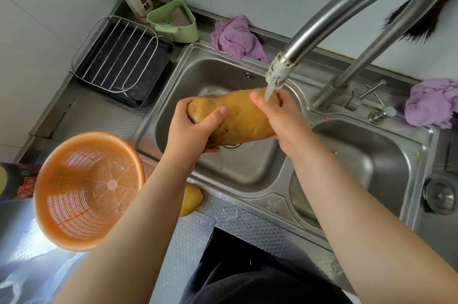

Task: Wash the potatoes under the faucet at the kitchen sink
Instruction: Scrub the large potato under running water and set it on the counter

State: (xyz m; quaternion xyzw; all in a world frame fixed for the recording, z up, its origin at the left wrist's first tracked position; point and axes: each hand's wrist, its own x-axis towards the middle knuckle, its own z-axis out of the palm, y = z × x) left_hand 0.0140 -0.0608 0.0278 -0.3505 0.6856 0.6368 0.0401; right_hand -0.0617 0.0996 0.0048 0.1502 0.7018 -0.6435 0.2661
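Both hands hold one big yellow potato (238, 115) over the left bowl of the sink (247, 167). The left hand (190, 130) wraps its fingers round the left end, and the right hand (280, 115) grips the right end, hiding it. Water falls from the faucet (347, 6) onto that end. A second potato (192, 199) lies on the surface, half hidden behind the left arm, beside an orange basket (86, 189)
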